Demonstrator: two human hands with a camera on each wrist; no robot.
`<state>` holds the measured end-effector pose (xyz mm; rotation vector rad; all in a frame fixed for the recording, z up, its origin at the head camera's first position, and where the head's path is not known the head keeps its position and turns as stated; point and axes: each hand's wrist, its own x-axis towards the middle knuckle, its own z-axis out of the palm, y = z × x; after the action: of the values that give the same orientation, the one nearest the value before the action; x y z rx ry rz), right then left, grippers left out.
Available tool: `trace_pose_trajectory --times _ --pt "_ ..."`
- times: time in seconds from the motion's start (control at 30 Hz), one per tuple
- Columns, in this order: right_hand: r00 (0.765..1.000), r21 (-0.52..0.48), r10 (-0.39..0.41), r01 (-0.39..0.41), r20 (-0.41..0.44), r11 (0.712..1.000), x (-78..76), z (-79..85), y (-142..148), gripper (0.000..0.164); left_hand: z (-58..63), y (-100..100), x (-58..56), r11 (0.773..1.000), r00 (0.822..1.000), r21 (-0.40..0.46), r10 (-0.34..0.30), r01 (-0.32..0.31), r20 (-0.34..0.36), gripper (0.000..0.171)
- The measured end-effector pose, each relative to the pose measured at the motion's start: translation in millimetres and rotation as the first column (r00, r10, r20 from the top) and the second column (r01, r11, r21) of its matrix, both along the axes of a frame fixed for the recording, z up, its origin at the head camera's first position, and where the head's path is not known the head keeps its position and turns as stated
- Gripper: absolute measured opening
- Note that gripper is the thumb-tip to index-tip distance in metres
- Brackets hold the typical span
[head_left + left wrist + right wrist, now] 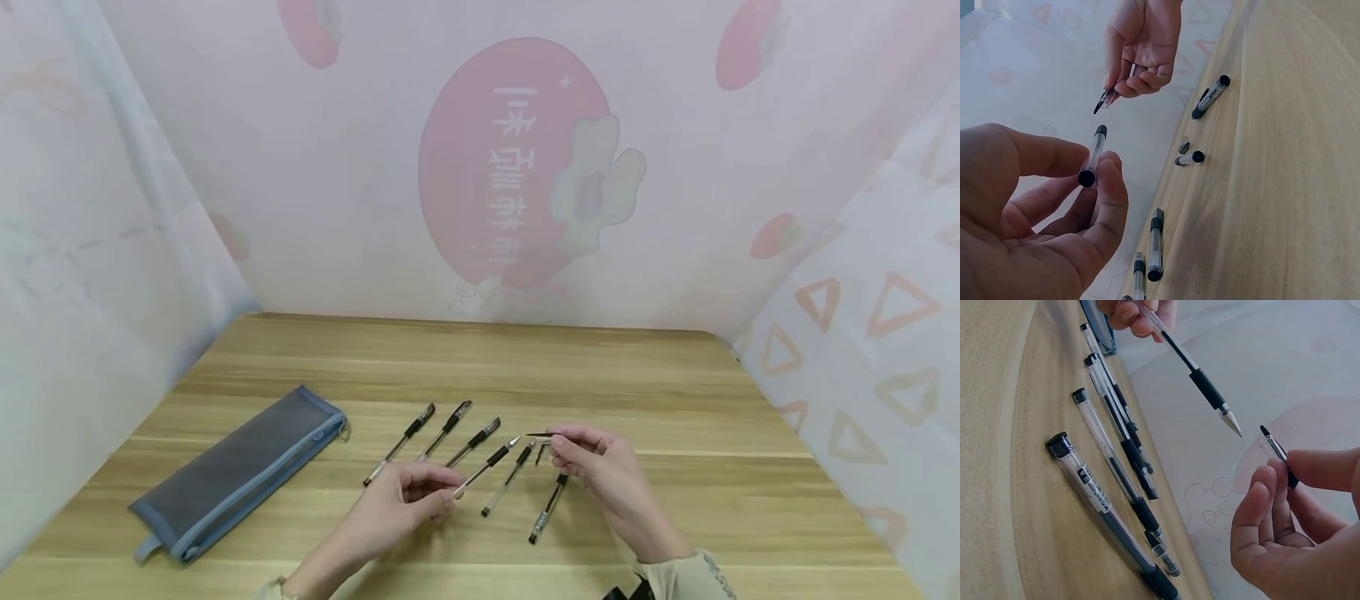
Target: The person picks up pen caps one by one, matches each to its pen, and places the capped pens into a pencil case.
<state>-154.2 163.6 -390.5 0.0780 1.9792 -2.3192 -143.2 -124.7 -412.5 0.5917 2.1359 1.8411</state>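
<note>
My left hand (401, 504) pinches a clear gel pen (491, 461) near its rear end. In the right wrist view the pen (1207, 387) shows its black rubber grip and a bare metal tip slanting toward the right hand. My right hand (603, 471) pinches a small clear pen cap with a black clip (1277, 451) between thumb and fingers. A short gap separates the cap from the pen's tip. Beneath the hands lies an uncapped pen (507, 485), with a loose cap (1165, 559) near its tip. Another pen (549, 512) lies below the right hand.
Three pens lie side by side beyond the left hand, among them the leftmost pen (405, 437) and the middle pen (453, 419), caps pointing away. A grey-blue mesh pencil case (240, 458) lies at the left of the wooden table (480, 358). Printed curtains (337, 208) surround the table.
</note>
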Motion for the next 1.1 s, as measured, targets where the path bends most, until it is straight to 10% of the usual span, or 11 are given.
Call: trace_pose_trajectory --times 0.7,1.1 --pt "0.998 0.056 0.068 -0.068 -0.011 0.996 -0.2 -2.3 -4.8 0.027 0.0 -0.7 0.5 0.998 0.998 0.004 -0.067 0.067 -0.011 0.022" --pt "0.971 0.115 0.232 -0.223 -0.067 0.968 3.7 -1.8 -4.1 0.03 2.9 -0.5 0.5 0.999 0.998 0.019 0.052 -0.051 -0.038 0.022"
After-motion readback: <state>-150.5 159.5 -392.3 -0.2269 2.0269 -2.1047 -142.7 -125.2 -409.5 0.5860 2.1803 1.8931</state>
